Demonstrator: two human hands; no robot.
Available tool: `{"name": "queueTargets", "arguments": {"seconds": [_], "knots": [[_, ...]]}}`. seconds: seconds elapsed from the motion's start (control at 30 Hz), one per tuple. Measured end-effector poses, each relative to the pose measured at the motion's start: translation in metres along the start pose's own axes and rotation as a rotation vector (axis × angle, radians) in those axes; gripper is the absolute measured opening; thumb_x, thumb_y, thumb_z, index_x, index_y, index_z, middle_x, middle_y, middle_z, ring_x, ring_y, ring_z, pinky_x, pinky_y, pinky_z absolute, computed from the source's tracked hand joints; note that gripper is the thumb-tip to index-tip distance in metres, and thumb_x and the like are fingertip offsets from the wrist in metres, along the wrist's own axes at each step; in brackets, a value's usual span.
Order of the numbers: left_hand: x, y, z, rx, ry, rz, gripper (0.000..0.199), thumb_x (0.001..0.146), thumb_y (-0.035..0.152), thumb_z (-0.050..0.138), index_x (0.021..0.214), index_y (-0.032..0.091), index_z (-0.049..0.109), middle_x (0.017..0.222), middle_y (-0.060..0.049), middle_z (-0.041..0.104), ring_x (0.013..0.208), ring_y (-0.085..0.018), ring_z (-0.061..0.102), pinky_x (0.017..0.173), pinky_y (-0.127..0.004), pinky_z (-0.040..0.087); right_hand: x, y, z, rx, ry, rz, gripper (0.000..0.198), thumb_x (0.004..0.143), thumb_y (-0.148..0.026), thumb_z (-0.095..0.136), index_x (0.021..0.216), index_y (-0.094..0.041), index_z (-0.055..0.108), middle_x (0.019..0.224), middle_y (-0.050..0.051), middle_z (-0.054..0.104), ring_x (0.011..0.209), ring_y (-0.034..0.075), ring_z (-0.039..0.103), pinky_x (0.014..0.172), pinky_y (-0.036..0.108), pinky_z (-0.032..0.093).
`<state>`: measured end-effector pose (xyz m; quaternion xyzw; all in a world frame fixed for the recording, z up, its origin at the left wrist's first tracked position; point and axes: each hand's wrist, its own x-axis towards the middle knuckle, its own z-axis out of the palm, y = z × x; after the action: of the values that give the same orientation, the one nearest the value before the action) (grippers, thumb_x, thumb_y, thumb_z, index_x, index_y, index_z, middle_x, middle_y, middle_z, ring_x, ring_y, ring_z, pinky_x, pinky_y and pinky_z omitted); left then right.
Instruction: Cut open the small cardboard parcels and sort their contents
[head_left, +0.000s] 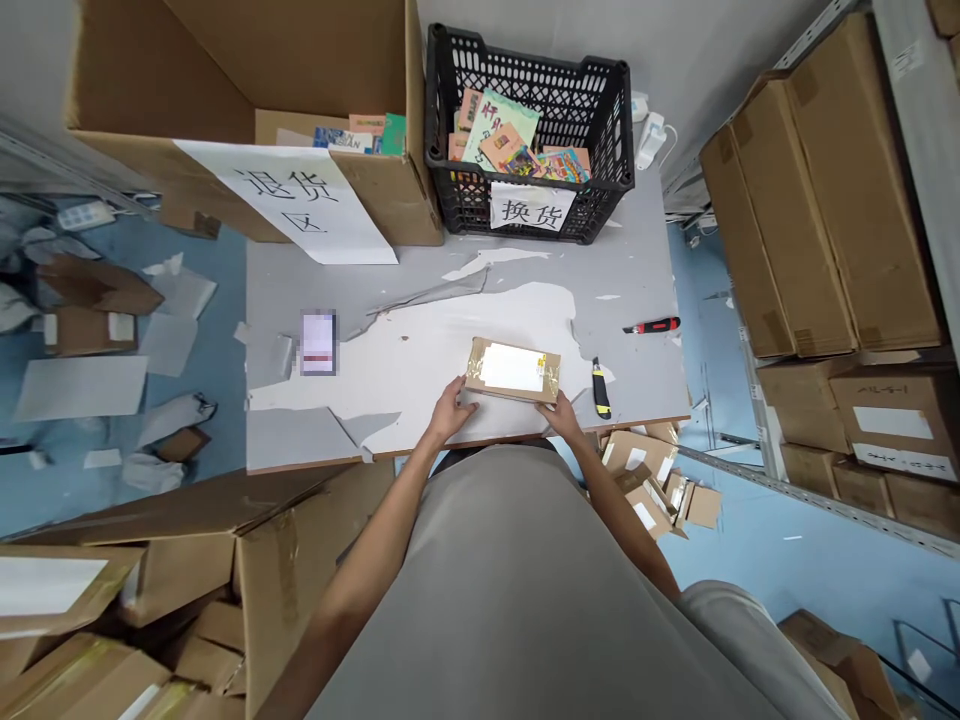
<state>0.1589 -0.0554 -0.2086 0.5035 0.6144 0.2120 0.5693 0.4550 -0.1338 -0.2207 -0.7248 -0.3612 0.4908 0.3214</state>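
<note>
A small brown cardboard box (513, 370) with a white label on top lies near the front edge of the worktable, clear tape wrapped over its ends. My left hand (450, 410) grips its front left corner, thumb along the near side. At the front right corner, my right hand (559, 414) holds it, with the fingers partly hidden beneath. To the right of the box lies a black and yellow utility knife (601, 388). Farther right is a red and black utility knife (652, 326).
Behind the worktable's torn grey covering (360, 285) stand a large open carton (262, 190) and a black plastic crate (529, 210) holding booklets. A phone-like object (319, 343) lies at left. Cartons fill the right shelf (817, 200); a big box of parcels (281, 590) stands front left.
</note>
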Motion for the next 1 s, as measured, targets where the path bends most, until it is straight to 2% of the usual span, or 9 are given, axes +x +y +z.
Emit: {"name": "queueTargets", "arguments": {"seconds": [0.1, 0.23, 0.4, 0.53, 0.67, 0.77, 0.87, 1.0], "knots": [[-0.013, 0.008, -0.01, -0.059, 0.08, 0.02, 0.065, 0.086, 0.047, 0.085, 0.146, 0.025, 0.073, 0.166, -0.018, 0.064, 0.158, -0.039, 0.058, 0.126, -0.057, 0.055, -0.008, -0.005, 0.0, 0.009, 0.01, -0.023, 0.059, 0.089, -0.059, 0.081, 0.131, -0.02, 0.072, 0.137, 0.019, 0.078, 0.132, 0.035, 0.075, 0.119, 0.057, 0.061], [-0.025, 0.011, -0.023, -0.14, 0.095, 0.05, 0.054, 0.093, 0.054, 0.076, 0.135, 0.021, 0.074, 0.145, -0.017, 0.078, 0.134, -0.033, 0.076, 0.121, -0.052, 0.059, -0.01, -0.015, -0.001, -0.047, 0.046, -0.062, 0.061, 0.096, -0.07, 0.07, 0.13, -0.019, 0.078, 0.135, 0.02, 0.076, 0.128, 0.034, 0.075, 0.112, 0.052, 0.066], [-0.021, -0.005, -0.018, -0.112, 0.106, -0.123, 0.06, 0.088, 0.049, 0.08, 0.139, 0.017, 0.075, 0.14, -0.02, 0.08, 0.121, -0.034, 0.08, 0.114, -0.053, 0.063, 0.002, -0.021, 0.005, -0.121, 0.032, -0.02, 0.06, 0.099, -0.067, 0.069, 0.133, -0.019, 0.079, 0.139, 0.021, 0.079, 0.123, 0.034, 0.078, 0.114, 0.055, 0.064], [-0.018, -0.022, -0.011, -0.129, 0.146, -0.182, 0.057, 0.093, 0.048, 0.072, 0.141, 0.017, 0.075, 0.153, -0.021, 0.075, 0.129, -0.034, 0.078, 0.119, -0.055, 0.06, 0.008, -0.017, 0.005, -0.117, 0.042, -0.012, 0.056, 0.104, -0.061, 0.062, 0.136, -0.018, 0.078, 0.148, 0.02, 0.078, 0.135, 0.033, 0.075, 0.123, 0.054, 0.058], [-0.023, -0.034, -0.007, -0.121, 0.167, -0.223, 0.055, 0.094, 0.042, 0.062, 0.141, 0.016, 0.075, 0.155, -0.022, 0.074, 0.132, -0.036, 0.077, 0.117, -0.059, 0.061, 0.002, -0.006, 0.0, -0.12, 0.051, 0.04, 0.055, 0.107, -0.057, 0.054, 0.137, -0.017, 0.077, 0.149, 0.02, 0.078, 0.135, 0.032, 0.075, 0.115, 0.055, 0.063], [-0.028, -0.038, -0.003, -0.097, 0.161, -0.229, 0.051, 0.087, 0.034, 0.066, 0.133, 0.015, 0.079, 0.15, -0.021, 0.077, 0.131, -0.036, 0.078, 0.123, -0.059, 0.057, -0.005, -0.001, -0.001, -0.116, 0.029, 0.058, 0.049, 0.104, -0.053, 0.059, 0.132, -0.018, 0.08, 0.142, 0.018, 0.082, 0.125, 0.031, 0.079, 0.11, 0.056, 0.066], [-0.032, -0.037, 0.0, -0.074, 0.158, -0.209, 0.05, 0.081, 0.029, 0.071, 0.128, 0.015, 0.081, 0.142, -0.02, 0.081, 0.133, -0.038, 0.078, 0.126, -0.058, 0.054, -0.012, -0.002, -0.001, -0.103, 0.009, 0.035, 0.045, 0.101, -0.049, 0.065, 0.129, -0.019, 0.083, 0.134, 0.016, 0.085, 0.124, 0.031, 0.08, 0.116, 0.056, 0.063], [-0.037, -0.026, 0.0, -0.056, 0.192, -0.181, 0.047, 0.083, 0.033, 0.075, 0.127, 0.016, 0.081, 0.137, -0.019, 0.083, 0.137, -0.038, 0.075, 0.124, -0.058, 0.057, -0.013, -0.012, -0.007, -0.08, 0.001, -0.01, 0.049, 0.098, -0.054, 0.069, 0.128, -0.019, 0.085, 0.135, 0.016, 0.085, 0.127, 0.034, 0.079, 0.116, 0.056, 0.063]]}}
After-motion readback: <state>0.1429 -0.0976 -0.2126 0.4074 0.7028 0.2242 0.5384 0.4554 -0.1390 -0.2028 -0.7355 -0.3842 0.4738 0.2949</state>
